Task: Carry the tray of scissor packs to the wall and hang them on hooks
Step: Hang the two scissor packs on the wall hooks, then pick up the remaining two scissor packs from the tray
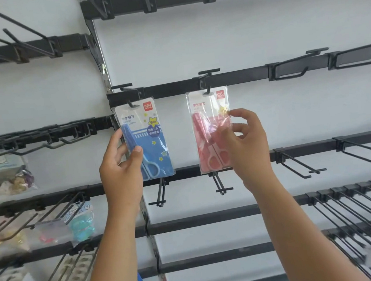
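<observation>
Overhead, two scissor packs hang: left hand [122, 169] pinches the blue pack [148, 140], right hand [243, 142] the pink pack [209, 135].

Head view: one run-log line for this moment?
phase: hanging | left hand: holds blue scissor pack on hook | right hand: holds pink scissor pack on hook | tray: not visible

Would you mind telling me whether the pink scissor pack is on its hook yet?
On: the hook passes through the pink scissor pack.

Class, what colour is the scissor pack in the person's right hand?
Pink: the pink scissor pack, pinched by the right hand, shows clearly in the head view.
</observation>
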A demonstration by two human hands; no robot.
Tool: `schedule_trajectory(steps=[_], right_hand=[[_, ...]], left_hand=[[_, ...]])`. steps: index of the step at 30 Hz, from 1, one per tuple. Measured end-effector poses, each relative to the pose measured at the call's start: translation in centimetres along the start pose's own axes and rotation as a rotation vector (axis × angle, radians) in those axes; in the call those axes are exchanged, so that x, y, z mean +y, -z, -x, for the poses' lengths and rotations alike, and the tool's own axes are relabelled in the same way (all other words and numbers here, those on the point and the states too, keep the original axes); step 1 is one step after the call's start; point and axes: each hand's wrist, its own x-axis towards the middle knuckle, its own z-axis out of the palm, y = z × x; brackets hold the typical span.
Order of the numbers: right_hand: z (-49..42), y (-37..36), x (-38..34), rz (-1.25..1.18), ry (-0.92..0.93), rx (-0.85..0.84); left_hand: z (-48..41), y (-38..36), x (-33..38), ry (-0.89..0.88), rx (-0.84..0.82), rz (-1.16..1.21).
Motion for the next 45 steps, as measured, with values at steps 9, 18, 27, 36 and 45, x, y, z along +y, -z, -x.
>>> schedule_trajectory(steps=[9,18,27,36,45], right_hand=[[1.2,2.0,0.1,0.041,-0.01,-0.032],[6.0,2.7,0.7,0.008,-0.04,-0.158],[12.2,1.2,5.3,-0.013,-0.207,-0.406],[17.7,-3.4,10.9,0.04,-0.423,-0.417],[25.0,-11.1,17.6,0.109,-0.65,-0.302]], left_hand=[[2.3,0.8,-0.2,0.033,0.048,-0.136],[7.5,2.2,-0.6,0.086,0.02,-0.242],[14.5,6.3,-2.3,0.25,0.056,-0.321],[16.7,12.9,-7.1,0.419,-0.016,-0.316],[16.8,22.6,-16.2,0.679,-0.125,-0.233]])
